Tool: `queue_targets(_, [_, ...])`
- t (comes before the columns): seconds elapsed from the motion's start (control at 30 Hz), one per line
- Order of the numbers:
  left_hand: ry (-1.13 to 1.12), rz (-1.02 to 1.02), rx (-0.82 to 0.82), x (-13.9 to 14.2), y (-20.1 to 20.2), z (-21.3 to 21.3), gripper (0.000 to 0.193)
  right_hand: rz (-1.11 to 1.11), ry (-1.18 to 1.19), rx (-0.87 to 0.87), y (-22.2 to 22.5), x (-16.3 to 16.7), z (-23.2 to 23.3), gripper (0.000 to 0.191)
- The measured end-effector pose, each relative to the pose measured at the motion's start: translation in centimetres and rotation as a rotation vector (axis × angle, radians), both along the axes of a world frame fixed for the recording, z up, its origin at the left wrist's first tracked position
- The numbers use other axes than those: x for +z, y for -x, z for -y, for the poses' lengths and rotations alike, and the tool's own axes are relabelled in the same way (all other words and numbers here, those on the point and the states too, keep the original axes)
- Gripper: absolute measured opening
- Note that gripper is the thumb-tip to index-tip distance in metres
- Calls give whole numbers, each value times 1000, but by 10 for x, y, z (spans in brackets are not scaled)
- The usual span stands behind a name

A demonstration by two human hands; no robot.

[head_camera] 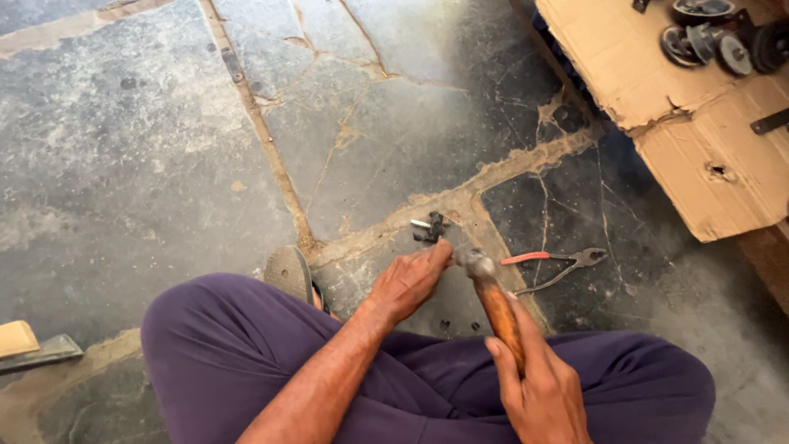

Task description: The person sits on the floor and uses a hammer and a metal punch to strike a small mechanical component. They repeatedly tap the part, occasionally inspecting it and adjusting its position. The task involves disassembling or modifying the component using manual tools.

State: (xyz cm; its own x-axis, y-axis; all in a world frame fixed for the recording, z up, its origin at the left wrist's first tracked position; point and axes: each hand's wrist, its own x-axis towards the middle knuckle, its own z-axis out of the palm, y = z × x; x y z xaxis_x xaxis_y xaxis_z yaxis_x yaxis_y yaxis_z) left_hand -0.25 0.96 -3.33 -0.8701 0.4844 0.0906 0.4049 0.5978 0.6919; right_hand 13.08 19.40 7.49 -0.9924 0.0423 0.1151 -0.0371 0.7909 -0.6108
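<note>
head view. cracked grey stone floor [148,148] with sandy mortar seams fills the frame; a torn cardboard sheet [682,107] lies at 2 o'clock with dark caster wheels [707,37] on it.

you sit cross-legged, purple trousers [238,345] across the bottom edge.

your left hand [408,282] rests palm-down on the floor, fingers loosely extended, fingertips [440,251] reaching toward 1 o'clock. it grips nothing that can be seen.

small dark metal part [430,228] lies on the mortar seam just beyond those fingertips, at 12 o'clock from the hand, near but apart as far as you can tell. too small to read its long axis with any certainty.

your right hand [538,382] is closed around the wooden handle of a hammer [493,296]. handle axis runs from 5 o'clock up to 11 o'clock; the steel head [475,261] sits just right of the left fingertips, at 4 o'clock from the part.

judgement: left hand is the nearer one to the part; hammer head is close behind.

red-handled pliers [555,265] lie on the floor at 3 o'clock from the hammer head, jaws pointing right, untouched.
</note>
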Motion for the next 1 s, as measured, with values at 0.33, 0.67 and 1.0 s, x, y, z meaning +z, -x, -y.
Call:
queue_targets(0.33, [-56, -41, -33, -3, -1, -1, 13, -132, 467, -262, -40, 3, -29, 60])
queue_targets(0.67, [15, -20, 19, -6, 2, 0, 11, -51, 9, 9, -4, -13, -6, 56])
queue_targets(1.0, [-236, 88, 198, 1, 7, -2, 17, 27, 163, -286, -3, 21, -17, 58])
